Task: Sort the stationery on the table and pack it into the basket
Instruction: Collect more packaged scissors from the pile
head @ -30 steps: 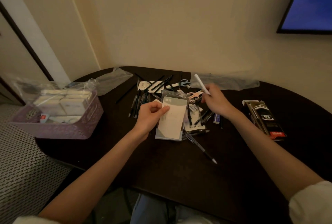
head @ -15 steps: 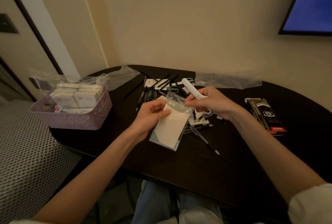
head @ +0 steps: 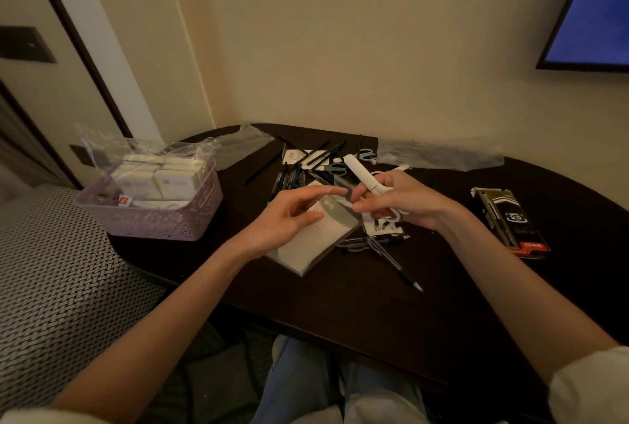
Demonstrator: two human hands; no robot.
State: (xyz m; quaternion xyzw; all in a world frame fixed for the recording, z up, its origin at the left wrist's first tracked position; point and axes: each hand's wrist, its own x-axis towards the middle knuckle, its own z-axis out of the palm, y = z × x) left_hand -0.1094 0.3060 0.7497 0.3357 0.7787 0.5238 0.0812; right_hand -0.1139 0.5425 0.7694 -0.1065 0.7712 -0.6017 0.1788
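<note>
My right hand (head: 405, 200) grips a pair of white scissors (head: 357, 168) with a white cover over the blades, which point up and to the left. Its fingertips also pinch the clear top flap of a packet of white paper (head: 306, 246) in a plastic sleeve. My left hand (head: 289, 216) lies against the packet's upper face with its fingers stretched out, slightly blurred. The purple basket (head: 163, 224) stands at the table's left end with several white boxes and a crumpled clear bag inside. Loose black pens (head: 299, 168) lie behind my hands.
A black box of pens (head: 510, 219) lies at the right on the dark table (head: 391, 314). Clear plastic bags (head: 439, 153) lie along the far edge. Teal scissors (head: 366, 153) and small cards sit among the pens. One pen (head: 398, 265) points toward me. A patterned bed is on the left.
My right hand lifted the white scissors from the pile and brought them to the packet's flap. My left hand's fingers loosened from a grip and straightened. The camera shifted, so the basket appears nearer.
</note>
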